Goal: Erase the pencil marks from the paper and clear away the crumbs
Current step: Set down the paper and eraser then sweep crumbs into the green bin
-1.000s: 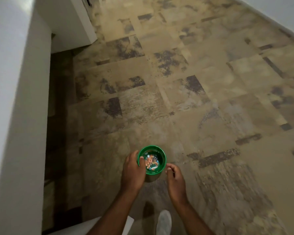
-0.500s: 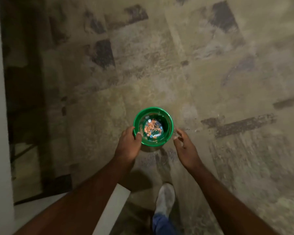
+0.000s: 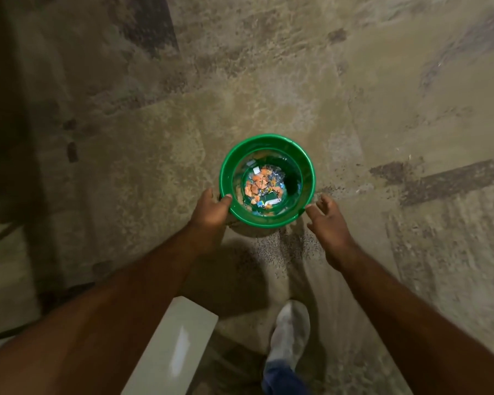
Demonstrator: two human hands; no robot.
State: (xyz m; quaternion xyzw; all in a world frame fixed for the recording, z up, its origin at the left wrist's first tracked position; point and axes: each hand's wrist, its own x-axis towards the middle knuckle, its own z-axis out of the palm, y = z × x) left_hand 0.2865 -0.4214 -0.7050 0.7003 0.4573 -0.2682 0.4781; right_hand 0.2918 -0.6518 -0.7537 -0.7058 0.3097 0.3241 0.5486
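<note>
Below, a green bin [image 3: 267, 218] is held over the mottled floor [image 3: 354, 95] by the left hand [image 3: 210, 212], whose thumb is hooked over the near-left rim with the fingers curled round the outside. Orange and pale scraps [image 3: 261, 186] are seen at its bottom. Just right of the rim, the right hand [image 3: 330, 223] is spread loosely, gripping nothing. A white shoe [image 3: 290, 334] is seen nearer.

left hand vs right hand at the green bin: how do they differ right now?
The left hand grips the green bin at its rim, thumb over the edge; the right hand holds nothing. The left hand's fingers are curled round the rim; the right hand's fingers are spread and relaxed beside it. Both are bare and level with the bin's near side.
</note>
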